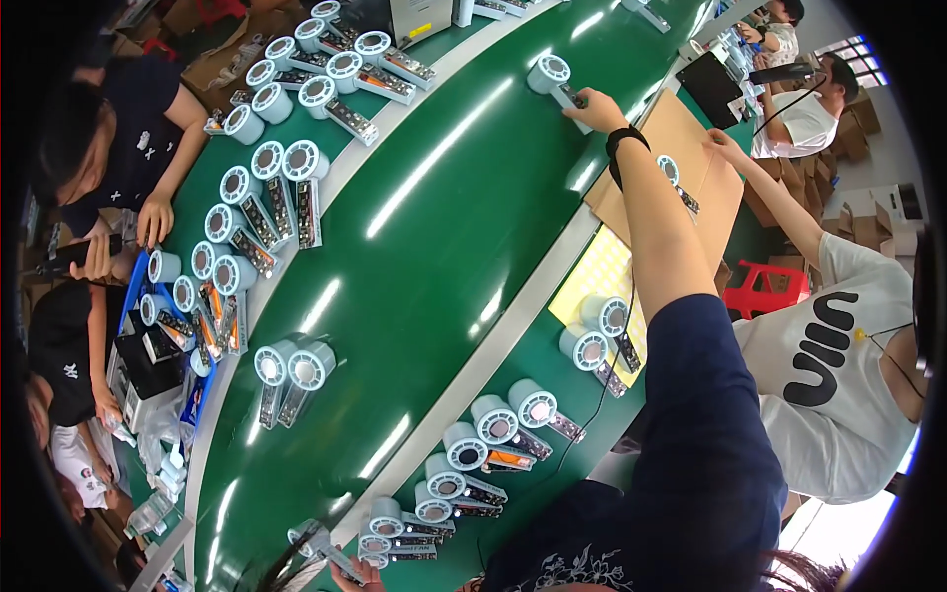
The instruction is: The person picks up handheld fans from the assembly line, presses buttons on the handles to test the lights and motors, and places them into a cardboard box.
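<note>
While the right hand [595, 107] stretches toward one o'clock, its fingers close on a handheld fan [554, 79] lying on the green belt [434, 247]. Left hand [355, 575], at six o'clock, shows too little to tell its grip.

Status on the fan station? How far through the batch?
Looks done: a pair of fans lies midway on the green belt. In hand: the right hand grips the handle of the far fan on that belt; the left hand is at the lower edge, grip unclear. Probably left: the near row of fans and two more on the yellow mat.
</note>
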